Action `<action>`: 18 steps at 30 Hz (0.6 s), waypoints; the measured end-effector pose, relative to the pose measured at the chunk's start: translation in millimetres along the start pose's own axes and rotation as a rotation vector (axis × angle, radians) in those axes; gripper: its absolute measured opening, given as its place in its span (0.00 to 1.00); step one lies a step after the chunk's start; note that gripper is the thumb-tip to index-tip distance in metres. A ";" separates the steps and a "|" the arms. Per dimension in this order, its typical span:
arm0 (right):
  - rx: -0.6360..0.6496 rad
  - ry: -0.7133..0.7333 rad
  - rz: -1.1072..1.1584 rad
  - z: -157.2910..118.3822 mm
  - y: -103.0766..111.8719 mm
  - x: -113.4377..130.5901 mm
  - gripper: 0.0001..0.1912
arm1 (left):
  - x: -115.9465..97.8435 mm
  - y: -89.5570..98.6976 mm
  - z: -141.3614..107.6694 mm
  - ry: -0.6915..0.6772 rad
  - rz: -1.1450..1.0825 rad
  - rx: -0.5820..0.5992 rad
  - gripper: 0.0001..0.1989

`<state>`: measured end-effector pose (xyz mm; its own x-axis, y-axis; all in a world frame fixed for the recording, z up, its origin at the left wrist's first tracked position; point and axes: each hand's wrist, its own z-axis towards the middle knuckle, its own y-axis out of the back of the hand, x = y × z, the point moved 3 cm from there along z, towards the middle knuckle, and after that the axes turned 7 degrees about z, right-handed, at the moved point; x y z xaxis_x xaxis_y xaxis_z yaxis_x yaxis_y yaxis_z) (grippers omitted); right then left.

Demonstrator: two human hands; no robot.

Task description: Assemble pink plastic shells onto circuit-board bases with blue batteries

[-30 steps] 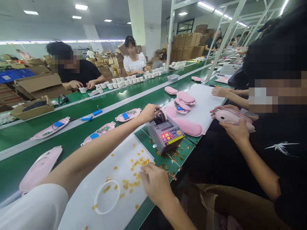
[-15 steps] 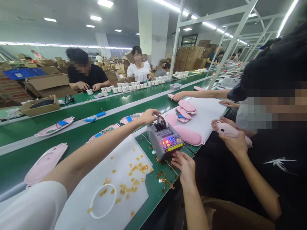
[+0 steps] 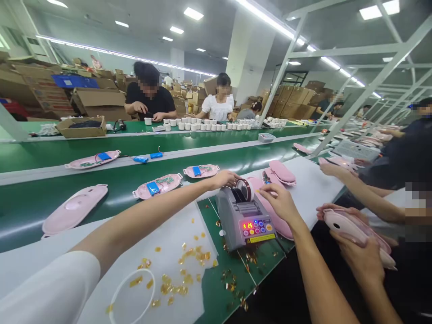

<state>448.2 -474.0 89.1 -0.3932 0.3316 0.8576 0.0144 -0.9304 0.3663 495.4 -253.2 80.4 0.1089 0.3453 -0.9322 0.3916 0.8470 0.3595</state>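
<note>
Your left hand [image 3: 221, 180] stretches out palm down, fingers loose and not clenched, its fingertips just beside the tape roll [image 3: 245, 190] on top of the dispenser [image 3: 241, 220]. You can't tell whether they touch the roll. Your right hand [image 3: 278, 202] is open too, fingers lightly curved and holding nothing you can make out, just to the right of the roll and above a pink pad [image 3: 273, 220].

The dispenser sits between your hands and slightly nearer you. Its red display [image 3: 248, 225] reads "A 25", with colored buttons to the right of it. The yellow label [image 3: 257, 238] below is too small to read. The roll is amber tape, and the same amber scraps [image 3: 182, 270] lie scattered on the white sheet [image 3: 158, 252] under your left forearm and on the green belt [image 3: 212, 288] below the dispenser. A thin white ring [image 3: 132, 297] lies on the sheet among them.

Beyond your left hand, pink shells [image 3: 157, 186] on the belt hold blue batteries and green circuit boards, and a bare shell [image 3: 74, 209] lies nearer your left arm. To the right of your right hand, a co-worker's hands [image 3: 357, 252] grip a pink case [image 3: 351, 231], and another bare arm [image 3: 357, 191] reaches in beyond them. Farther off, other workers sit at a second belt lined with white cups.
</note>
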 end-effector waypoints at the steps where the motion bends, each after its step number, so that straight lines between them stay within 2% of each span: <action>1: 0.071 0.017 -0.005 18.1 -8.4 -0.2 0.16 | -0.5 -1.8 0.7 -0.017 0.021 -0.004 0.18; 4: 0.242 0.045 -0.016 46.5 -31.1 -4.5 0.12 | -1.4 -5.2 3.3 -0.073 0.107 -0.052 0.13; 7: 0.325 0.065 -0.002 50.7 -42.0 -11.4 0.11 | 0.1 -7.6 7.9 -0.088 0.180 -0.137 0.10; 13: 0.293 0.087 -0.023 51.3 -41.2 -20.3 0.12 | -2.9 -14.6 18.4 -0.022 0.258 -0.233 0.11; 18: 0.230 0.061 -0.054 56.2 -42.8 -19.9 0.16 | -0.4 -9.8 16.8 -0.033 0.209 -0.165 0.14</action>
<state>507.1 -432.0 76.6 -0.4534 0.3634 0.8138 0.1978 -0.8493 0.4894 506.8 -268.4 76.5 0.2022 0.5085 -0.8370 0.2034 0.8142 0.5438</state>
